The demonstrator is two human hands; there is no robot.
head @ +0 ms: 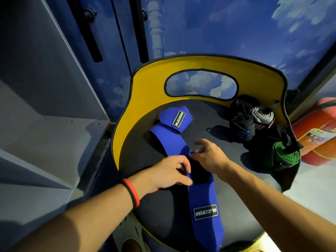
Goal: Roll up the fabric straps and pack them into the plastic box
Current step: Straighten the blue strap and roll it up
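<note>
Pinching the blue strap (203, 197) between both hands' fingers (185, 176).

Bare seat (205, 124) beside rolled straps (243, 128)

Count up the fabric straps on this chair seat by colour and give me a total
Blue straps: 2, one rolled, one flat under both hands.
Black rolls: 2, at and.
Grey-and-white roll: 1.
Green roll: 1.
Total: 6. A dark bundle by the green roll is too unclear to count.
</note>
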